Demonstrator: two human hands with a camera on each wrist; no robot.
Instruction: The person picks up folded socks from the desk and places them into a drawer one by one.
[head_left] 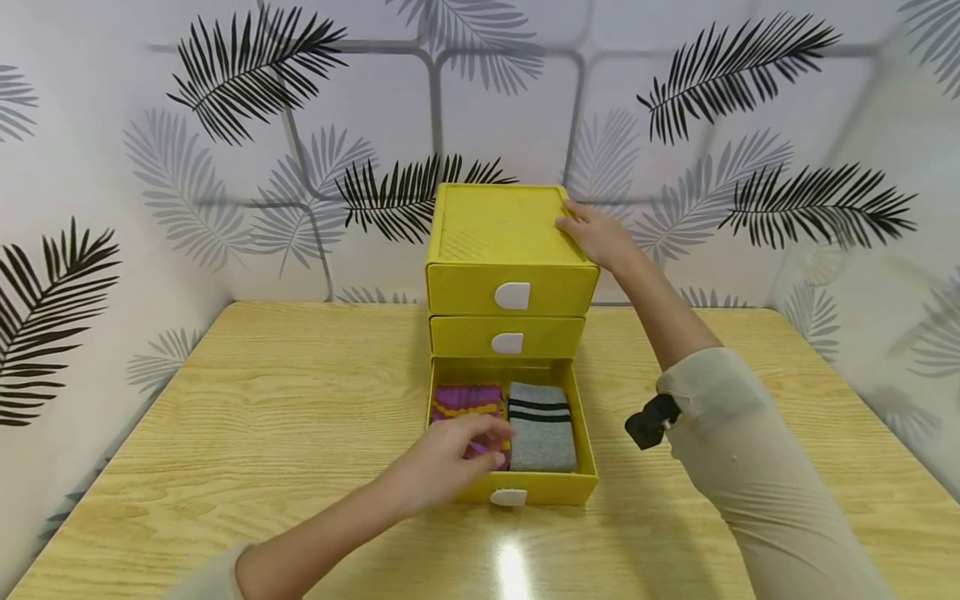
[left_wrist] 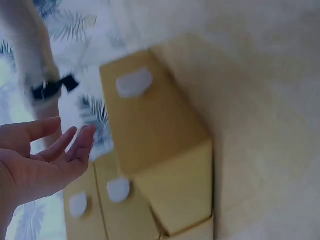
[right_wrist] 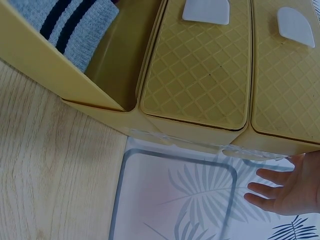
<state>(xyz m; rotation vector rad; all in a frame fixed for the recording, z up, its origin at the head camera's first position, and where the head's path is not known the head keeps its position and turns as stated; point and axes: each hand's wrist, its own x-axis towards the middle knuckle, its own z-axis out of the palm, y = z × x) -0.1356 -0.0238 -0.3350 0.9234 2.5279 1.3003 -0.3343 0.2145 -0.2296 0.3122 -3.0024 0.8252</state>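
A yellow three-drawer box [head_left: 502, 225] stands on the table with its bottom drawer [head_left: 587, 454] pulled out. Inside that drawer, folded purple-and-orange socks [head_left: 467, 398] lie on the left, and folded grey socks [head_left: 543, 450] with dark stripes on the right. Over the drawer's front left is my left hand [head_left: 442, 462], its fingers loosely bent and holding nothing; it partly covers the purple socks. In the left wrist view its palm and fingers are bare. My right hand [head_left: 600, 237] rests on the box's upper right edge, with extended fingers along the side in the right wrist view.
The box's upper two drawers are closed, each with a white tab handle [head_left: 512, 296]. Under everything is a light wood-grain table [head_left: 300, 392]. A pale wall with leaf prints [head_left: 375, 108] rises behind the box.
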